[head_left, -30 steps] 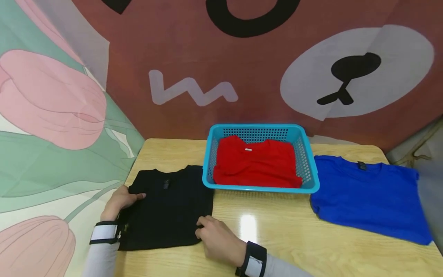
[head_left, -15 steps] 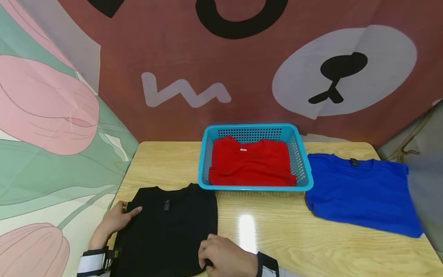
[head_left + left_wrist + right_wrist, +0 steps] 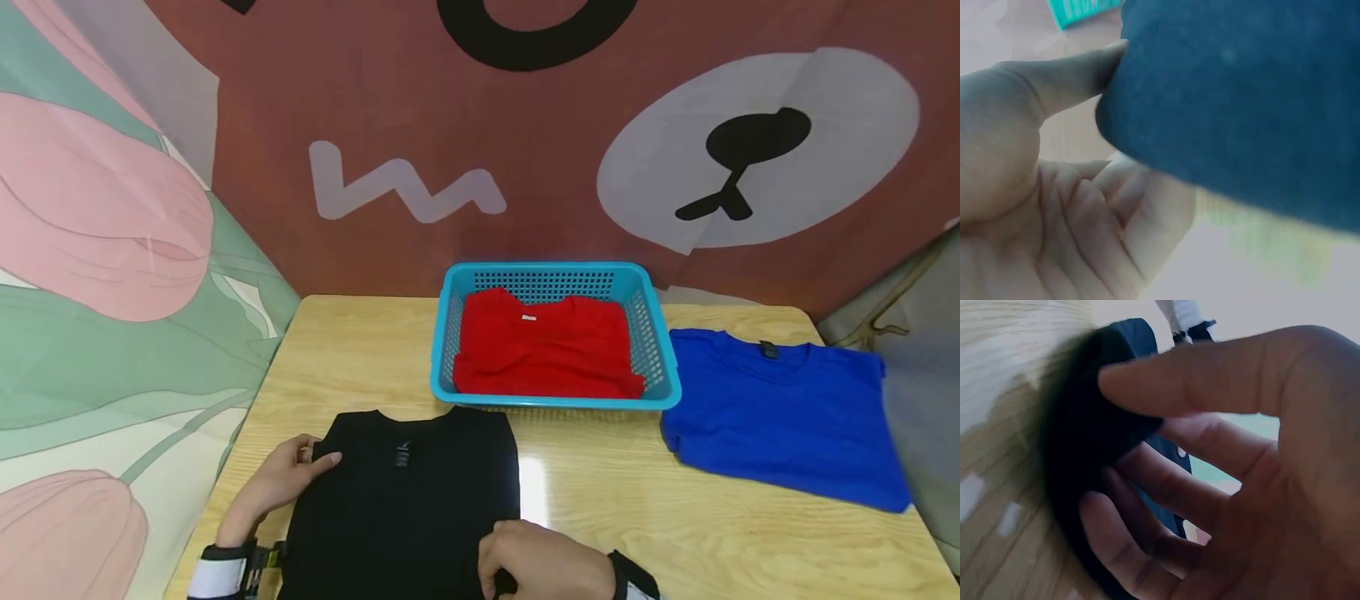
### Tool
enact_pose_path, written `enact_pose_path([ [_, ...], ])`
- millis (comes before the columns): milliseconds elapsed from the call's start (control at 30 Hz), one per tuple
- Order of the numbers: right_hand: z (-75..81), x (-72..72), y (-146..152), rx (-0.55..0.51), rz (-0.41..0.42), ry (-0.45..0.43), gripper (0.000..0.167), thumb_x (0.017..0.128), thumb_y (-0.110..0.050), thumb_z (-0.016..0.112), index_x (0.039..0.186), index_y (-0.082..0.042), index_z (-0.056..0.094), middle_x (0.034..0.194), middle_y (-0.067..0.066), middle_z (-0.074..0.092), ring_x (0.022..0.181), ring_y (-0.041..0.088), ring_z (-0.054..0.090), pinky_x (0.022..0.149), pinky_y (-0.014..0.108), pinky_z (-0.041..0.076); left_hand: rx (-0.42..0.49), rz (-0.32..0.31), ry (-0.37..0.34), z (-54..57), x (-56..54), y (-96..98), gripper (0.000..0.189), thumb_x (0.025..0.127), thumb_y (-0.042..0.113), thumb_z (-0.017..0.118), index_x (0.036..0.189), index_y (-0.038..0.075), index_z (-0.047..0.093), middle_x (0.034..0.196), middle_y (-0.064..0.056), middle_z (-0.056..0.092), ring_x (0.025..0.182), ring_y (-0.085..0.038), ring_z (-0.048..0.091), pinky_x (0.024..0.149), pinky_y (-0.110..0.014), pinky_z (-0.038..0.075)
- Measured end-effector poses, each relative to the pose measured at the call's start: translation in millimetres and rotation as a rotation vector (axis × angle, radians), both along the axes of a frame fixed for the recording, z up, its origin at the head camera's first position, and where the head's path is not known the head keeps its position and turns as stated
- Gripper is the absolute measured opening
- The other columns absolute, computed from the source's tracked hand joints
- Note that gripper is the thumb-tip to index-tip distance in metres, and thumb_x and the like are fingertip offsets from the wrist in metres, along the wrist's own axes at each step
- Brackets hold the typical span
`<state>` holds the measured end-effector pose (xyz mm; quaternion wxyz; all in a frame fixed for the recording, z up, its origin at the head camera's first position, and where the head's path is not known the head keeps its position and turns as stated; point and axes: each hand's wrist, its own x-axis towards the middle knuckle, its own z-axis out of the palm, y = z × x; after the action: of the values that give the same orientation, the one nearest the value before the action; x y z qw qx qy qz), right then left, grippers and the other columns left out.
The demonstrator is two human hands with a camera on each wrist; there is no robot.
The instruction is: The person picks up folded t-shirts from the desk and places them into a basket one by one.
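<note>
Wood-grain table [image 3: 360, 350], brown cartoon backdrop [image 3: 540, 125] behind. Black shirt [image 3: 397, 508] on near left part, in front of blue basket [image 3: 555, 403]. Neckline points away from the person, toward backdrop; lower end runs out of head view, so can't call long axis. Left hand [image 3: 279, 482] pinches left edge, thumb on top. Right hand [image 3: 551, 562] grips right edge, fingers curled.

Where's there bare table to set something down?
Free table: left of the basket, beyond the black shirt; and in front of the basket, between the right hand and blue shirt. Crowded: barely any gap shows between basket and either shirt.
</note>
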<state>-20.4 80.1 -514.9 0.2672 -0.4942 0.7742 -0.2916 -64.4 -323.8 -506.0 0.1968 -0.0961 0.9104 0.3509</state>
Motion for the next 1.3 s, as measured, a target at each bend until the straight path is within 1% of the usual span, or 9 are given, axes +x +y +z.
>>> enact_pose_path([
  [367,7.0,3.6,52.2,0.010,-0.099,-0.245,0.006,0.084,-0.030,0.075,0.090,-0.031,0.075,0.091,-0.023,0.065,0.086,-0.008,0.052,0.069,0.013,0.044,0.134,-0.087,0.010,-9.9,-11.0,38.8,0.055,0.091,0.042,0.069,0.124,0.001,0.056,0.069,0.002,0.035,0.054,-0.010,0.032,0.052,-0.024,0.034],
  [667,10.6,8.8,84.1,-0.018,-0.116,-0.307,0.014,0.080,-0.016,0.074,0.092,-0.024,0.076,0.092,-0.021,0.066,0.085,-0.008,0.051,0.066,0.014,0.046,0.206,-0.174,0.027,-8.9,-16.5,69.9,0.040,0.091,0.038,0.070,0.113,0.006,0.061,0.070,0.002,0.039,0.055,-0.009,0.037,0.052,-0.022,0.036],
  [767,10.8,9.1,91.0,-0.033,-0.107,-0.327,0.010,0.083,-0.020,0.072,0.092,-0.024,0.076,0.092,-0.020,0.066,0.084,-0.009,0.052,0.065,0.014,0.047,0.206,-0.193,0.038,-9.4,-18.2,78.9,0.037,0.092,0.038,0.069,0.112,0.007,0.061,0.071,0.002,0.043,0.056,-0.008,0.040,0.052,-0.022,0.037],
  [867,11.2,8.2,97.7,-0.075,-0.147,-0.424,0.010,0.092,-0.024,0.066,0.096,-0.023,0.076,0.092,-0.016,0.068,0.081,-0.008,0.056,0.066,0.016,0.051,0.200,-0.202,0.045,-9.4,-19.2,86.8,0.038,0.092,0.039,0.069,0.114,0.009,0.061,0.070,0.002,0.047,0.054,-0.008,0.042,0.051,-0.022,0.038],
  [933,11.6,6.2,102.2,-0.111,-0.227,-0.471,0.013,0.097,-0.025,0.062,0.101,-0.022,0.074,0.094,-0.011,0.070,0.081,-0.005,0.059,0.067,0.018,0.053,0.193,-0.201,0.049,-9.3,-19.8,91.3,0.038,0.092,0.039,0.069,0.115,0.009,0.061,0.071,0.002,0.049,0.054,-0.008,0.043,0.050,-0.023,0.038],
  [1000,11.3,3.5,105.5,-0.145,-0.364,-0.442,0.017,0.100,-0.030,0.059,0.104,-0.020,0.073,0.093,-0.007,0.071,0.079,-0.002,0.062,0.067,0.020,0.053,0.179,-0.197,0.055,-9.2,-20.5,95.1,0.039,0.092,0.039,0.069,0.115,0.009,0.061,0.071,0.001,0.050,0.054,-0.009,0.043,0.050,-0.023,0.038],
  [1100,9.4,-1.4,107.3,-0.132,-0.660,-0.254,0.020,0.097,-0.036,0.062,0.107,-0.021,0.070,0.093,-0.004,0.068,0.078,0.003,0.060,0.064,0.021,0.050,0.162,-0.192,0.048,-9.4,-21.5,100.4,0.037,0.091,0.038,0.070,0.114,0.010,0.061,0.072,0.001,0.051,0.055,-0.010,0.045,0.051,-0.023,0.039],
  [1200,5.9,-6.0,106.4,-0.062,-0.954,-0.042,0.036,0.092,-0.042,0.068,0.119,-0.019,0.064,0.107,0.000,0.062,0.089,0.012,0.059,0.068,0.026,0.049,0.158,-0.190,0.042,-8.9,-22.1,106.0,0.036,0.092,0.038,0.069,0.114,0.011,0.061,0.072,0.000,0.052,0.056,-0.011,0.045,0.051,-0.023,0.038],
  [1300,2.9,-10.0,106.6,-0.007,-1.117,0.021,0.064,0.089,-0.048,0.070,0.139,-0.013,0.049,0.126,0.010,0.054,0.109,0.024,0.055,0.082,0.038,0.050,0.156,-0.191,0.046,-8.8,-21.3,112.3,0.035,0.092,0.038,0.069,0.114,0.010,0.061,0.071,0.000,0.050,0.054,-0.012,0.043,0.050,-0.023,0.037],
])
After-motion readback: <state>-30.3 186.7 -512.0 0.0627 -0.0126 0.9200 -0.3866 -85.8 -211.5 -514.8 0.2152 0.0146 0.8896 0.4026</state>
